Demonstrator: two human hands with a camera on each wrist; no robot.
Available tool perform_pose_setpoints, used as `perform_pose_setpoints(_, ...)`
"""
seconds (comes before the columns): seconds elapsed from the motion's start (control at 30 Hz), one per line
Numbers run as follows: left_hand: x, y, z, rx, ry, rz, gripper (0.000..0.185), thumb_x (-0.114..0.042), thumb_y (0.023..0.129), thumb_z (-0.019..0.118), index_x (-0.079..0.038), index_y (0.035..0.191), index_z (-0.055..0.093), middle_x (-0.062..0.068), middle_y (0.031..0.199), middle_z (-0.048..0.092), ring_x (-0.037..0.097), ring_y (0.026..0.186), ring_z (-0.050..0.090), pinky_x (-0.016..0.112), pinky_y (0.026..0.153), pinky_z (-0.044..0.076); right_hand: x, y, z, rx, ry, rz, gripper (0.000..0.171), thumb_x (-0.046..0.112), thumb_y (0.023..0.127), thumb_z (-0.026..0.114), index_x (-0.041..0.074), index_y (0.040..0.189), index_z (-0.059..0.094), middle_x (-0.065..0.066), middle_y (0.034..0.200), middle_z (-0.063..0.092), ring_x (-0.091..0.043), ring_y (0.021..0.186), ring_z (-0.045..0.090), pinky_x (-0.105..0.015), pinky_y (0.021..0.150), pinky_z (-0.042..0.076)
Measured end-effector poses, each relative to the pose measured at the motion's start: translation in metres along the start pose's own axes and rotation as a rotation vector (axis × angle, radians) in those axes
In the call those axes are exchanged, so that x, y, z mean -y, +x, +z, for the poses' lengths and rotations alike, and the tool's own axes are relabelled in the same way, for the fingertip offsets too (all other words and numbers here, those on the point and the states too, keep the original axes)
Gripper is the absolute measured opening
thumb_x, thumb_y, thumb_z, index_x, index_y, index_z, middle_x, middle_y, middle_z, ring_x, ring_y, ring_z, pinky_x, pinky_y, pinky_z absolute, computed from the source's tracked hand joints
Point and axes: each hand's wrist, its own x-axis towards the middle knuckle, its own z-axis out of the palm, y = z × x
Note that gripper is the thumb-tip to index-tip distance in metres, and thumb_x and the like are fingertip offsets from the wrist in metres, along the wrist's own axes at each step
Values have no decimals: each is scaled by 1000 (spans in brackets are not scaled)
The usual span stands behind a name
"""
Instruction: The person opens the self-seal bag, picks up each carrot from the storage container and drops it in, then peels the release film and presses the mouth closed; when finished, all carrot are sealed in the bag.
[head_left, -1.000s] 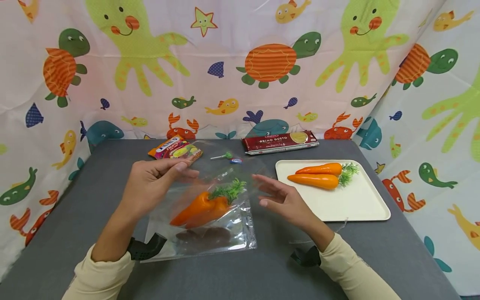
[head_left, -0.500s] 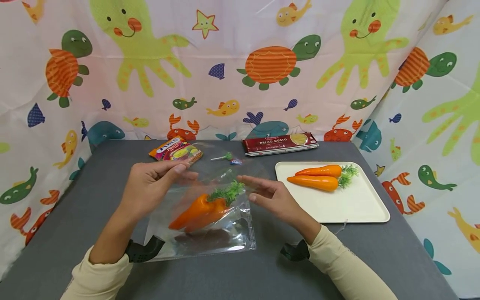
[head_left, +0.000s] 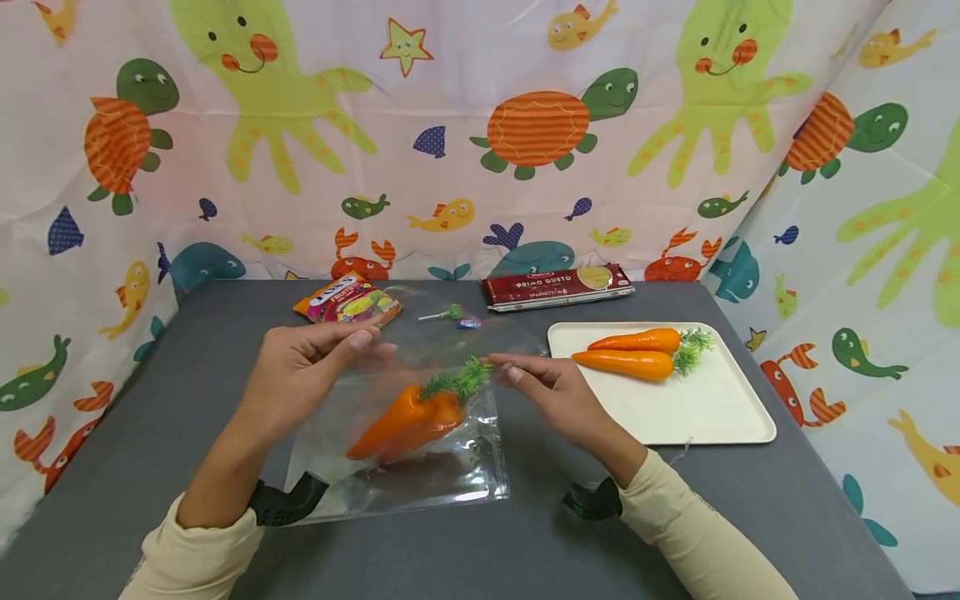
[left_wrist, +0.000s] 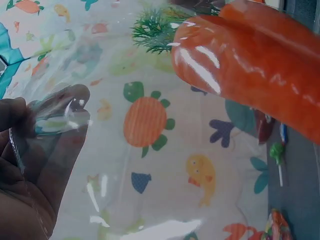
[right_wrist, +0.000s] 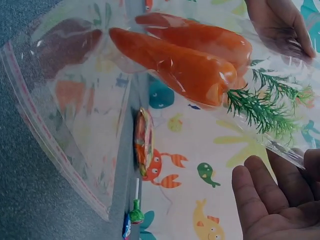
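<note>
A clear plastic bag (head_left: 450,475) is held up above the grey table, with two orange toy carrots (head_left: 408,417) with green tops inside it. My left hand (head_left: 367,340) pinches the bag's upper left edge. In the left wrist view the fingers (left_wrist: 30,165) show behind the film, with a carrot (left_wrist: 250,55) above right. My right hand (head_left: 504,368) is at the bag's upper right edge by the carrot greens, thumb and forefinger closing on the film. In the right wrist view the bag's edge runs between that hand's fingers (right_wrist: 260,195) and thumb, and the carrots (right_wrist: 185,60) hang above.
A cream tray (head_left: 705,408) at the right holds two more carrots (head_left: 630,362). A red pasta box (head_left: 557,287), a snack packet (head_left: 348,300) and a lollipop (head_left: 450,314) lie at the table's far side. Patterned curtains close in the back and sides.
My right hand has moved left from beside the bag to its upper right edge, and its fingers have drawn together there. The left hand has kept its hold; the bag tilted slightly.
</note>
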Motion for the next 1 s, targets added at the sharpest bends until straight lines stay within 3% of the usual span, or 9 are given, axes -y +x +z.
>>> perform_pose_setpoints(0.1, 0, 1, 0, 2, -35, 10, 20, 1, 95, 60, -3, 108, 74, 6, 93, 74, 17, 91, 71, 26, 75, 56, 1, -2, -2, -16, 27, -10, 32, 16, 103, 50, 4, 132, 61, -8, 126, 64, -25, 111, 64, -36, 95, 49)
perform_pose_setpoints(0.2, 0, 2, 0, -5, -66, 23, 20, 3, 96, 59, -3, 107, 74, 9, 95, 74, 19, 92, 71, 29, 80, 55, 5, -2, -5, -11, 92, -27, 33, 14, 104, 49, -1, 131, 59, -13, 127, 63, -31, 110, 63, -37, 92, 51)
perform_pose_setpoints(0.37, 2, 3, 0, 6, -97, 36, 22, 2, 97, 55, -2, 112, 72, 12, 98, 73, 24, 87, 72, 32, 78, 56, 13, -2, -11, -1, 154, -62, 34, 12, 104, 48, -9, 129, 57, -19, 124, 63, -40, 106, 63, -42, 83, 55)
perform_pose_setpoints(0.53, 5, 1, 3, -17, -94, 13, 21, 2, 97, 56, -2, 112, 71, 11, 96, 74, 22, 81, 71, 30, 75, 56, 22, -5, -18, -28, 93, -103, 31, 10, 103, 50, -10, 124, 60, -25, 118, 64, -28, 97, 69, -42, 77, 57)
perform_pose_setpoints(0.67, 7, 0, 5, -15, -101, 11, 22, 2, 98, 55, 0, 114, 70, 12, 96, 73, 21, 80, 71, 31, 74, 57, 30, -8, -23, -56, 49, -138, 28, 6, 102, 51, -11, 120, 62, -28, 111, 65, -26, 90, 70, -42, 72, 58)
perform_pose_setpoints(0.9, 13, -2, 12, 51, -144, -14, 23, -2, 100, 52, 6, 119, 62, 15, 98, 73, 22, 85, 72, 31, 79, 55, 44, -14, -29, -193, -66, -148, 25, 7, 101, 52, -7, 115, 67, -15, 109, 69, -22, 96, 67, -32, 84, 55)
perform_pose_setpoints(1.0, 16, -3, 16, 74, -180, -42, 21, -3, 100, 52, 7, 117, 61, 16, 100, 72, 24, 88, 71, 34, 78, 56, 45, -16, -29, -210, -54, -150, 26, 7, 102, 50, -8, 115, 66, -16, 115, 68, -20, 103, 65, -34, 87, 53)
